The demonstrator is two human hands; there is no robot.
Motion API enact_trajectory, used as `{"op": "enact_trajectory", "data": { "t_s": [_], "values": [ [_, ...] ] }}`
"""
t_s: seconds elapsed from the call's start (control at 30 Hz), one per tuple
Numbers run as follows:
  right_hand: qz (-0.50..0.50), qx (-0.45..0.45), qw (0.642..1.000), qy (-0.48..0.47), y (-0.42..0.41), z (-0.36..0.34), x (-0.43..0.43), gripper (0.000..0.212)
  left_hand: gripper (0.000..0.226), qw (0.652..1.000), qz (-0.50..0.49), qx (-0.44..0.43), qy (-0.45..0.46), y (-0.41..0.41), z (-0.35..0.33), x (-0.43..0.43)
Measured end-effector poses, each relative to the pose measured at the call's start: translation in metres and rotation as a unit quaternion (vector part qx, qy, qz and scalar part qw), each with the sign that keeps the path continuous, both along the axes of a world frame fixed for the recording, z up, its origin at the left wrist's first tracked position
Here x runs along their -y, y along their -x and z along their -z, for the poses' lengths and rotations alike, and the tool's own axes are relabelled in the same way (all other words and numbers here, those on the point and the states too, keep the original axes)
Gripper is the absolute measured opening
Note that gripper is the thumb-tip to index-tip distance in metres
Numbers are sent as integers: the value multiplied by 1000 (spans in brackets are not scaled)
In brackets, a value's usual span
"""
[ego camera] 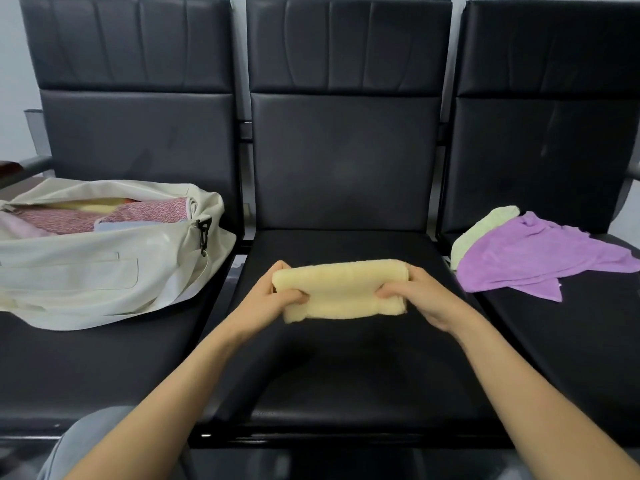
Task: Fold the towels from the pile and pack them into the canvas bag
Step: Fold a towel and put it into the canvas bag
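above the middle seat (346,358), the left hand (273,299) and right hand (415,296) clamp their fingers on the folded yellow towel (341,289), which should stay pinched flat while travelling to the open canvas bag (86,271) so layers don't slip.

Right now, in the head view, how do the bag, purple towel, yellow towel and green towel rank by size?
1. bag
2. purple towel, spread out
3. yellow towel, folded
4. green towel, partly under the purple one, so unsure
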State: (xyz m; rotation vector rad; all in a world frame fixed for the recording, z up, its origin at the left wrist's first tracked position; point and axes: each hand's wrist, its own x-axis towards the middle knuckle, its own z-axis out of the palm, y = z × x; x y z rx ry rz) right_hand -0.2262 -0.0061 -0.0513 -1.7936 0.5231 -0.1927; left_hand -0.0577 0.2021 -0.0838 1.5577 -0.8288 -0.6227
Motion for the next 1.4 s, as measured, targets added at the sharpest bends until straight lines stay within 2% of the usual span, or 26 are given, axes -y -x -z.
{"op": "enact_trajectory", "data": {
  "t_s": [0.03, 0.1, 0.17, 0.23, 0.33, 0.4, 0.47, 0.5, 0.57, 0.63, 0.73, 0.83, 0.93, 1.03, 1.23, 1.3, 1.4],
  "values": [
    [1, 18, 996, -89, 2, -1, 0, 30, 31, 999, -5, -42, -3, 0, 0, 2],
    [9, 19, 986, -168, 1, 2, -2, 29, 42, 991, -24, -131, -11, 1, 1, 5],
    [25, -6, 980, -197, -3, 10, -4, 28, 38, 978, -54, -203, -18, 1, 3, 8],
    [37, -38, 976, -213, -7, 17, -6, 32, 34, 968, -83, -234, -35, 2, 7, 9],
    [43, -67, 972, -223, -9, 26, -7, 43, 48, 961, -90, -257, -47, 2, 18, 6],
    [39, -67, 968, -240, -11, 32, -7, 53, 48, 965, -66, -249, -56, 2, 22, 3],
    [31, -55, 966, -251, -12, 36, -7, 63, 38, 973, -47, -216, -67, 3, 24, 2],
    [20, -50, 970, -239, -12, 36, -8, 60, 34, 978, -42, -191, -74, 4, 25, 2],
    [-7, -42, 982, -185, -15, 35, -11, 38, 31, 983, -52, -152, -87, 4, 23, 1],
    [-14, -45, 988, -147, -20, 34, -15, 25, 33, 983, -64, -145, -94, -1, 19, -1],
    [-2, -44, 992, -119, -38, 29, -26, 28, 37, 981, -76, -147, -103, -23, 5, -7],
    [0, -17, 997, -71, -81, 9, -43, 32, 41, 984, -120, -89, -98, -58, -19, -17],
    [-25, 27, 999, -22, -140, -25, -67, 34, 43, 982, -178, -31, -56, -101, -55, -41],
    [-64, 55, 996, 28, -204, -57, -93, 36, 44, 972, -231, 9, -40, -151, -89, -79],
    [-128, 84, 981, 115, -330, -87, -166, 39, 40, 938, -326, 71, -92, -246, -123, -157],
    [-143, 79, 980, 111, -366, -89, -190, 40, 35, 921, -360, 79, -126, -275, -124, -172],
    [-155, 6, 988, 20, -416, -80, -222, 37, 22, 896, -383, 30, -223, -318, -116, -192]
  ]
}}
